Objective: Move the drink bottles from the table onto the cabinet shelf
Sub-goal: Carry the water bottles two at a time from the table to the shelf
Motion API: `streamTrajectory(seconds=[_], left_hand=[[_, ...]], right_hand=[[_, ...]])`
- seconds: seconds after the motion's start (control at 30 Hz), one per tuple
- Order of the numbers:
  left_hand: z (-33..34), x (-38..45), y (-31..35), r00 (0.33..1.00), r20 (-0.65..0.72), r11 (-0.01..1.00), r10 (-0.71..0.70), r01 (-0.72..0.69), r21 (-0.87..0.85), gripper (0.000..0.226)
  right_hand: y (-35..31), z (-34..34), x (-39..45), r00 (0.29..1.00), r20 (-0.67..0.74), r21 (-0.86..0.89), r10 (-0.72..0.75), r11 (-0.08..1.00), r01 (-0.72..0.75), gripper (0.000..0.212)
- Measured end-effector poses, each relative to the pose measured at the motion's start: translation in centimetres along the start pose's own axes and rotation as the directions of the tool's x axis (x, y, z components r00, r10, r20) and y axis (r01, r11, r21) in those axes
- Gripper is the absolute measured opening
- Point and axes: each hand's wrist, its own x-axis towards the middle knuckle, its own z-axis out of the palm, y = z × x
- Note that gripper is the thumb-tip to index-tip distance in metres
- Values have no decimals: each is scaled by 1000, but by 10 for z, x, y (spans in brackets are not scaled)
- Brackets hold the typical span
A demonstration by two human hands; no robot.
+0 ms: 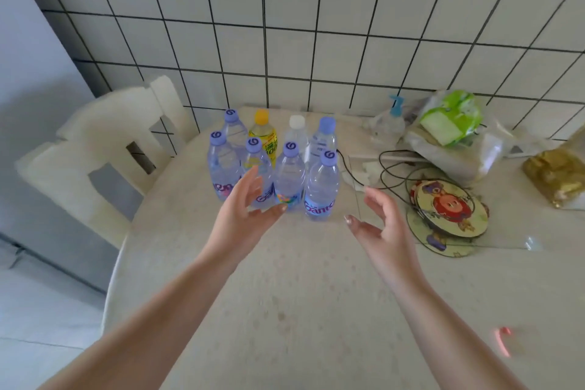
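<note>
Nearest, left hand [245, 212] and right hand [376, 218] hover spread and empty above the tabletop [300, 294]. Beyond them, eight bottles [320, 190] stand clustered toward the far edge. Probably full: heavyish, smooth, slightly squashy. Best gripped mid-body, around the label.

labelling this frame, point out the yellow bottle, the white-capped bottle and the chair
yellow bottle [264, 135], head view, on its label
white-capped bottle [297, 122], head view, on its cap
chair [95, 130], head view, on its backrest
</note>
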Motion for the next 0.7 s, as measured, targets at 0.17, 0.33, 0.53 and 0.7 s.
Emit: streamTrajectory(seconds=[0.17, 0.33, 0.53, 0.7], left_hand=[[17, 53, -7, 999, 42, 997, 25, -28, 67, 69], [39, 92, -20, 998, 59, 990, 20, -29, 142, 86], [57, 115, -38, 999, 13, 983, 29, -31, 180, 91], [64, 116, -52, 998, -46, 941, 38, -20, 338, 82]], right_hand=[[22, 17, 51, 998, 58, -9, 39, 999, -38, 63], [45, 36, 94, 992, 100, -15, 73, 997, -72, 70], [52, 46, 120, 978, 197, -73, 72, 996, -58, 64], [54, 50, 122, 978, 205, -72, 46, 997, -32, 56]])
